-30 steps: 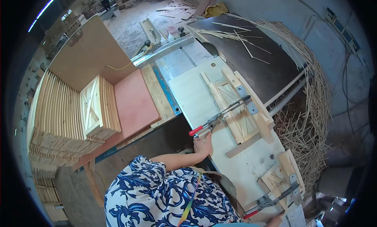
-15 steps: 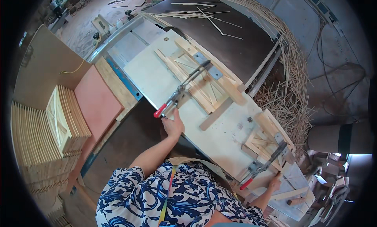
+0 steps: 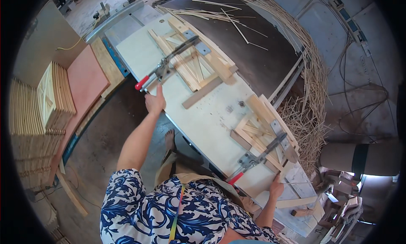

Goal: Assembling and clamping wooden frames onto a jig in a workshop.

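Note:
A long pale board (image 3: 215, 130) runs diagonally across the machine bed, carrying two metal toggle clamps. Beneath the farther clamp (image 3: 163, 66), with its red handle, lies a slatted wooden frame (image 3: 192, 68) with crossed braces. The nearer clamp (image 3: 249, 159) reaches over a second wooden frame (image 3: 253, 132). My left hand (image 3: 155, 102) grips the board's near edge just below the first clamp's handle, thumb on top. Farther right, my right hand (image 3: 276, 189) is closed at the near end of the second frame; its fingers are partly hidden.
Stacked wooden frames (image 3: 31, 113) stand at the left beside a pinkish panel (image 3: 86, 73). Thin offcut strips (image 3: 311, 75) heap along the dark table (image 3: 262, 54). A wood block (image 3: 302, 212) sits at the right end. A bare foot (image 3: 170, 138) shows below the board.
The board, both clamps and both hands appear farther up and left. The view has shifted too, showing more floor and a foot. Both hands keep their places along the board.

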